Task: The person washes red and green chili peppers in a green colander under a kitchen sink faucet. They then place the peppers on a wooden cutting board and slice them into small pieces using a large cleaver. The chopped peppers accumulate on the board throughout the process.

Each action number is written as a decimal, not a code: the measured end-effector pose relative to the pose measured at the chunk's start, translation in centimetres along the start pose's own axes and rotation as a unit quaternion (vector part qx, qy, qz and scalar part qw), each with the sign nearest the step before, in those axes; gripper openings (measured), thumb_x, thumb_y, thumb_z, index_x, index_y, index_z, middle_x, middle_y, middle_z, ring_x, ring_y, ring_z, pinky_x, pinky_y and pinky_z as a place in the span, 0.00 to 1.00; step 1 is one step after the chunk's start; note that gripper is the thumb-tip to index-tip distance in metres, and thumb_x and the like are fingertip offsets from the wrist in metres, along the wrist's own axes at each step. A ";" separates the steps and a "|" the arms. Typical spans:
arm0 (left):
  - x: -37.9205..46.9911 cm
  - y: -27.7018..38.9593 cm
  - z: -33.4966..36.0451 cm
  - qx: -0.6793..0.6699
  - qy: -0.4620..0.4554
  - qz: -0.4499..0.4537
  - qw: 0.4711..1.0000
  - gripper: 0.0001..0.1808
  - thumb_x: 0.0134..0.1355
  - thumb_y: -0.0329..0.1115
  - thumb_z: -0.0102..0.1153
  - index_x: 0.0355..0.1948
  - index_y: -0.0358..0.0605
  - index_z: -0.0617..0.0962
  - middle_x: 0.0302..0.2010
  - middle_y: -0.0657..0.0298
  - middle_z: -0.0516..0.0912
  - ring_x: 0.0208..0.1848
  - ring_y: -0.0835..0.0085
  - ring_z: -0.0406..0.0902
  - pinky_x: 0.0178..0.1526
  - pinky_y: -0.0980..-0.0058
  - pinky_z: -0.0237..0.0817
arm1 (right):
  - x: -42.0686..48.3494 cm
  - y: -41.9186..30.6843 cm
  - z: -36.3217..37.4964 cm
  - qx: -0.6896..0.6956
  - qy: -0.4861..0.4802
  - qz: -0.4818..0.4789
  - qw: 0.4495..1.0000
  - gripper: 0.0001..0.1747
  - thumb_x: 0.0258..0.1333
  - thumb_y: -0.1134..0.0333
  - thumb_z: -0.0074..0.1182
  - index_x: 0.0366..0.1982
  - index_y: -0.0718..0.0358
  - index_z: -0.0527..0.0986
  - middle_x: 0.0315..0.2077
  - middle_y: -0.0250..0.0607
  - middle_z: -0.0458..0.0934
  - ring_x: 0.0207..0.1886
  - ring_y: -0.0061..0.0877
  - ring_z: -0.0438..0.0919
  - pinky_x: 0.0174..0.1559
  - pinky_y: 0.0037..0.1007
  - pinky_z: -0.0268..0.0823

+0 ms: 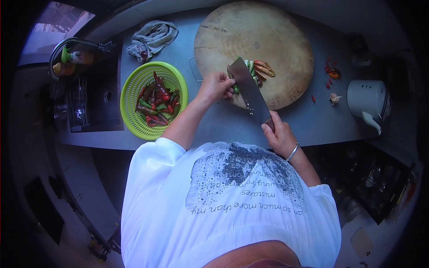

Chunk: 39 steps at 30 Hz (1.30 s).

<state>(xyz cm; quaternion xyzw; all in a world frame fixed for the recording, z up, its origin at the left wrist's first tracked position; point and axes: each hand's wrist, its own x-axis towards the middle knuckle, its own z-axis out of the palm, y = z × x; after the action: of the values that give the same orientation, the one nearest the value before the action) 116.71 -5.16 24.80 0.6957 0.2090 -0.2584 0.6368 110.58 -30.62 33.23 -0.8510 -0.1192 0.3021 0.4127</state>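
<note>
My right hand (280, 133) grips the handle of a broad cleaver (249, 88), whose blade slants over a round wooden chopping board (285, 40). At the board's near left edge, my left hand (218, 86) holds a green chili pepper (236, 89) against the left side of the blade. Just right of the blade lie cut green and reddish pepper pieces (264, 68). Pale seeds stick to the blade's lower part. A green plastic colander (182, 82) with red and green peppers (157, 100) in it stands left of my left forearm.
A crumpled cloth (161, 35) lies behind the colander. At the far left are a sink (109, 97), a curved tap (68, 40) and bottles. To the right, small red chilies (331, 72), a garlic bulb (334, 98) and a pale spouted pot (365, 97) rest on the counter.
</note>
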 end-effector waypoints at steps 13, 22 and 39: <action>-0.8 -1.1 -0.6 0.008 -0.018 0.015 1.000 0.08 0.64 0.34 0.59 0.32 0.41 0.75 0.25 0.65 0.83 0.25 0.79 0.81 0.26 0.82 0.71 | 5.0 1.4 2.8 0.021 0.090 -0.038 0.995 0.22 0.60 0.65 0.52 0.53 0.65 0.64 0.22 0.50 0.78 0.28 0.49 0.79 0.31 0.44 0.68; -1.0 -1.6 -0.5 -0.013 -0.012 0.010 1.000 0.07 0.65 0.34 0.58 0.33 0.41 0.77 0.26 0.64 0.83 0.26 0.79 0.81 0.26 0.82 0.71 | 1.5 0.3 2.0 0.009 0.059 -0.055 0.997 0.22 0.60 0.65 0.51 0.54 0.66 0.64 0.20 0.50 0.76 0.26 0.49 0.78 0.29 0.44 0.67; -6.6 0.4 -5.5 -0.041 0.109 0.167 0.979 0.09 0.63 0.34 0.59 0.37 0.38 0.79 0.27 0.64 0.82 0.26 0.79 0.79 0.29 0.80 0.71 | 4.5 2.0 2.8 0.112 0.118 -0.025 0.986 0.20 0.63 0.65 0.52 0.53 0.67 0.68 0.15 0.36 0.75 0.14 0.21 0.74 0.18 0.27 0.65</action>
<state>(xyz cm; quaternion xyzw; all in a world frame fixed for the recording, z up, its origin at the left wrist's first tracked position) 112.36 0.48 29.53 0.7178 0.1683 -0.0618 0.6727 112.35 -28.09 28.51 -0.8259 -0.0559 0.2006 0.5240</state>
